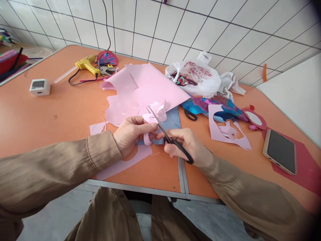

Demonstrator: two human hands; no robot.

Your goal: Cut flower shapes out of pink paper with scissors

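Above the orange table, my left hand (134, 132) pinches a small curled piece of pink felt-like sheet (147, 118) between thumb and fingers. My right hand (187, 145) is closed around black-handled scissors (160, 125), whose blades point up and left across the pink piece. The blades look slightly apart. Just beyond my hands lies a large pink sheet (147, 83) with cut edges, its left side curling up. A blue sheet (173, 120) shows beneath it. Nearer me is a pink offcut (125, 164) with a curved cut-out, partly hidden by my left forearm.
At the back left are a yellow glue gun (87, 65), keys (107, 70) and a white cube-shaped device (40, 87). A white plastic bag (200, 78) leans by the tiled wall. To the right lie pink scraps (228, 130) and a phone (280, 150) on a red sheet (307, 164).
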